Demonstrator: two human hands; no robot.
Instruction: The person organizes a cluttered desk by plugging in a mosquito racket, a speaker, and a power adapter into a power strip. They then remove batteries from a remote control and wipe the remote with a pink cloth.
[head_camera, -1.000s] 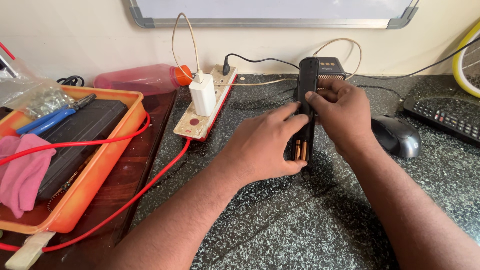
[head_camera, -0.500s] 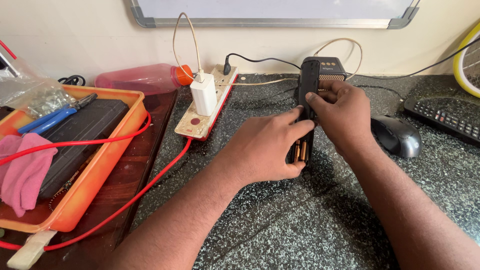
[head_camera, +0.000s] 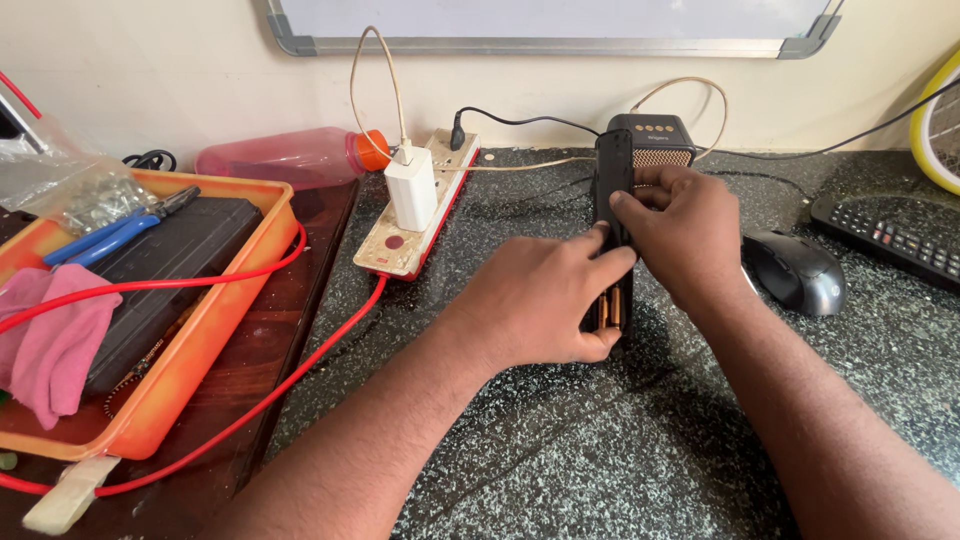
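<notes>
A long black remote-like device (head_camera: 612, 175) stands on end on the dark granite counter (head_camera: 620, 440), its open lower part showing copper-coloured batteries (head_camera: 610, 308). My left hand (head_camera: 535, 300) wraps the lower end of the device, thumb up along its side. My right hand (head_camera: 685, 225) grips its middle from the right, fingertips pressed on the front. Directly behind the device sits a small black speaker box (head_camera: 655, 140) with a mesh front.
A white power strip (head_camera: 415, 215) with a white charger plugged in lies left of the hands. A black mouse (head_camera: 795, 272) and keyboard (head_camera: 890, 240) sit to the right. An orange tray (head_camera: 205, 350) holding a pink cloth, pliers and a black slab stands left, by a pink bottle (head_camera: 285, 155).
Both hands keep their hold on the device; my left thumb has shifted slightly along its side. Nothing else has moved.
</notes>
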